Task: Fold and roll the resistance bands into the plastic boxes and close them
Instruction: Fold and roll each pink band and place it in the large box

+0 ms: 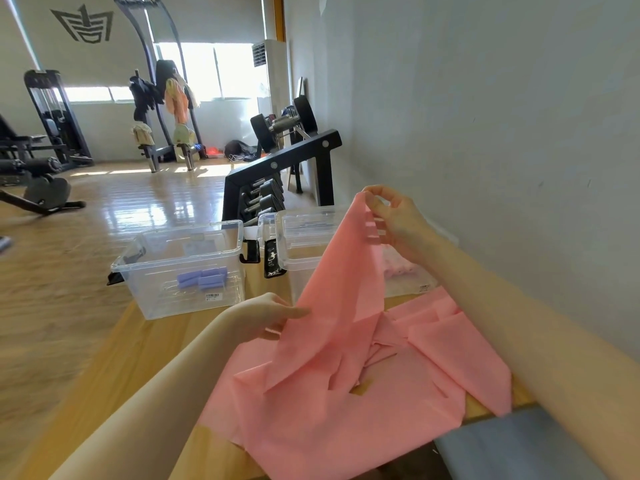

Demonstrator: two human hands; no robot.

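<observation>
While stretched between both hands (398, 216), pink band (332, 341)

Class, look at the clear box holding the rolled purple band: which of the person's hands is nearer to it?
Left. The left hand pinches the pink band just in front of that box; the right hand holds the band's top, farther right.

Band (346, 375) spread on table (114, 358) nearest the viewer, left box (180, 268) behind it holding rolls (202, 278), right box (304, 237) beside that, partly behind band, dumbbell rack (280, 174) beyond, wall (485, 116) at right
</observation>
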